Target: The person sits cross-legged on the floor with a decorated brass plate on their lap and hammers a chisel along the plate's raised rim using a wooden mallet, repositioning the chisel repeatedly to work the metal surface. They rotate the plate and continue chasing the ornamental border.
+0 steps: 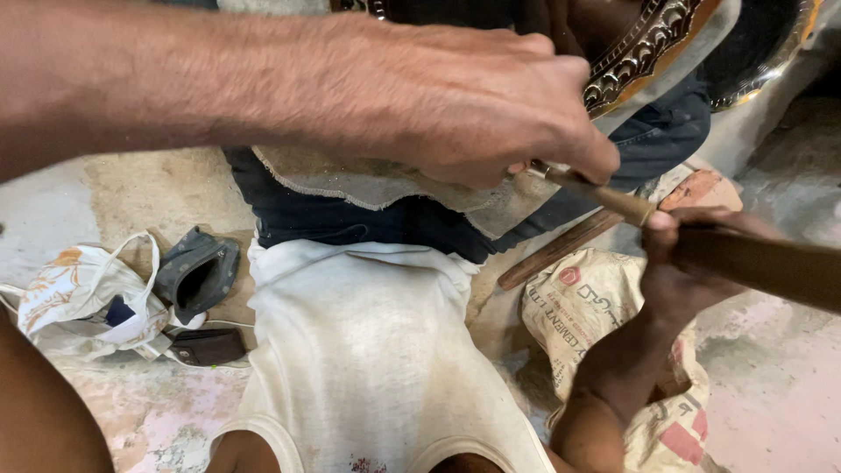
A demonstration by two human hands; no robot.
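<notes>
- Head view is looking down at a seated person's lap, white undershirt and dark trousers.
- Left hand is reaching across the frame from the left, its fingers closing around the upper end of a thin metal punch, pinching it near the thumb.
- Right hand is wrapping tightly around a thick wooden handle that is running off the right edge; the handle's front end is sitting just beside the punch.
- An ornate embossed metal plate is lying at the top, above the left hand, with a grey cloth draping over the lap beneath it.
- A printed sack is lying on the floor under the right forearm; a white bag and a dark pouch are sitting at the left.
</notes>
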